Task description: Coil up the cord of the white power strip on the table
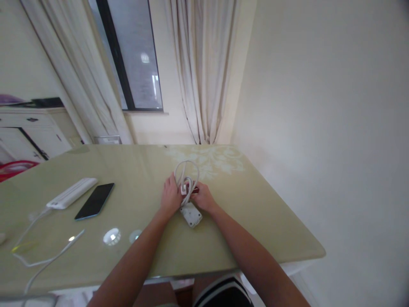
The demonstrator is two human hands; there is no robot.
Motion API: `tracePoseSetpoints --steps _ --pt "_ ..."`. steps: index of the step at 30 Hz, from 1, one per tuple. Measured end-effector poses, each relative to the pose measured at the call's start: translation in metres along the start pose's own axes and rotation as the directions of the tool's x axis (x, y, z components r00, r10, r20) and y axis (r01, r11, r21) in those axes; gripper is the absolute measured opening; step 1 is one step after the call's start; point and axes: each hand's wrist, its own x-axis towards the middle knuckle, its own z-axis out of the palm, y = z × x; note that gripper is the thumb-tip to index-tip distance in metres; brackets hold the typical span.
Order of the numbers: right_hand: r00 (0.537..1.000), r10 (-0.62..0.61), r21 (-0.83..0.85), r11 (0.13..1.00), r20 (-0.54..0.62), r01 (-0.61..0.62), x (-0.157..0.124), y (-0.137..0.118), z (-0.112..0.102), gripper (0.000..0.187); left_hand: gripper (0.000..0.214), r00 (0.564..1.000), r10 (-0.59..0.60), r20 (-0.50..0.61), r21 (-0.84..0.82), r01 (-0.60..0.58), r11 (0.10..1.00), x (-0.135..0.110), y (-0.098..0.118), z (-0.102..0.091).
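A white cable (198, 170), looped into a small coil, stands up from the table between my two hands. My left hand (170, 195) closes around the left side of the coil, close to a white plug-like end (183, 189). On the other side, my right hand (205, 197) pinches a small dark red piece (193, 190) against the cable; its exact kind I cannot make out. Just below the hands, a whitish box-shaped block (191, 214) with small dark spots lies at the cable's lower end. My fingertips are partly hidden by the coil.
A pale green glossy table (255, 213) spans the view. To the left lie a dark-screened phone (95, 201) and a long white power strip (73, 193) with its white cord (51, 259) trailing towards the front edge. A wall (326, 128) borders the right side.
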Motion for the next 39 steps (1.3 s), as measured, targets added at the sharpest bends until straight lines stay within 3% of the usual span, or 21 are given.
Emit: tracePoseSetpoints --steps 3,6,8,10,13,16,18,21,24,26,27,29,31,32,34,36,39 --pt "0.999 0.011 0.106 0.994 -0.050 -0.006 0.004 0.000 0.003 0.041 0.061 0.988 0.128 -0.081 0.042 -0.125 0.991 0.002 0.012 -0.007" --pt "0.989 0.063 0.224 0.974 -0.132 -0.033 0.008 0.001 0.003 0.041 0.035 0.990 0.141 0.032 -0.155 -0.134 0.979 0.003 0.023 -0.012" --pt "0.979 0.109 0.290 0.955 -0.173 -0.055 0.010 0.001 0.000 0.041 0.026 0.979 0.117 0.167 -0.320 -0.058 0.946 0.002 0.029 -0.011" --pt "0.974 0.158 0.343 0.935 -0.162 -0.094 0.009 0.001 -0.003 0.040 0.033 0.969 0.061 0.238 -0.427 0.048 0.903 0.001 0.031 -0.009" --pt "0.973 0.224 0.441 0.881 -0.063 -0.174 0.008 -0.003 -0.010 0.032 0.047 0.958 -0.023 0.287 -0.472 0.162 0.866 0.001 0.028 -0.006" --pt "0.964 0.266 0.489 0.840 0.005 -0.234 0.009 -0.008 -0.013 0.025 0.047 0.939 -0.063 0.337 -0.462 0.223 0.858 0.001 0.023 -0.002" --pt "0.945 0.324 0.430 0.860 -0.050 -0.273 0.011 -0.008 -0.015 0.028 0.046 0.947 -0.101 0.305 -0.491 0.247 0.836 0.000 0.021 0.001" --pt "0.877 0.411 0.284 0.896 -0.248 -0.340 0.014 -0.003 -0.019 0.035 0.040 0.966 -0.200 0.164 -0.572 0.258 0.779 0.003 0.019 0.004" --pt "0.824 0.418 0.194 0.908 -0.382 -0.370 0.015 0.003 -0.031 0.028 0.042 0.943 -0.329 0.037 -0.663 0.270 0.698 0.009 0.015 0.003" --pt "0.799 0.338 0.079 0.935 -0.496 -0.346 0.012 0.003 -0.041 0.018 0.044 0.922 -0.385 -0.038 -0.708 0.247 0.662 0.012 0.012 -0.001" --pt "0.790 0.245 -0.033 0.948 -0.562 -0.317 0.011 0.001 -0.046 0.015 0.044 0.918 -0.390 -0.078 -0.708 0.224 0.669 0.013 0.012 -0.004" --pt "0.791 -0.019 -0.319 0.920 -0.612 -0.225 0.007 -0.007 -0.051 0.029 0.041 0.935 -0.326 -0.137 -0.648 0.165 0.744 0.010 0.013 -0.009" --pt "0.834 -0.241 -0.554 0.828 -0.496 -0.090 0.002 -0.017 -0.052 0.049 0.038 0.977 -0.171 -0.127 -0.541 0.076 0.838 0.002 0.018 -0.013" --pt "0.867 -0.296 -0.611 0.792 -0.401 -0.013 0.000 -0.021 -0.050 0.054 0.037 0.993 -0.080 -0.089 -0.495 0.025 0.868 -0.003 0.021 -0.013" --pt "0.917 -0.330 -0.658 0.745 -0.224 0.107 -0.002 -0.027 -0.046 0.047 0.038 0.998 0.066 0.022 -0.471 -0.048 0.881 -0.012 0.027 -0.011" --pt "0.938 -0.312 -0.645 0.750 -0.150 0.146 -0.002 -0.029 -0.042 0.030 0.047 0.990 0.107 0.092 -0.516 -0.045 0.855 -0.015 0.027 -0.006" --pt "0.916 -0.271 -0.464 0.879 -0.295 0.110 0.002 -0.024 -0.040 0.024 0.058 0.997 0.010 0.081 -0.503 0.032 0.864 -0.008 0.017 0.000"
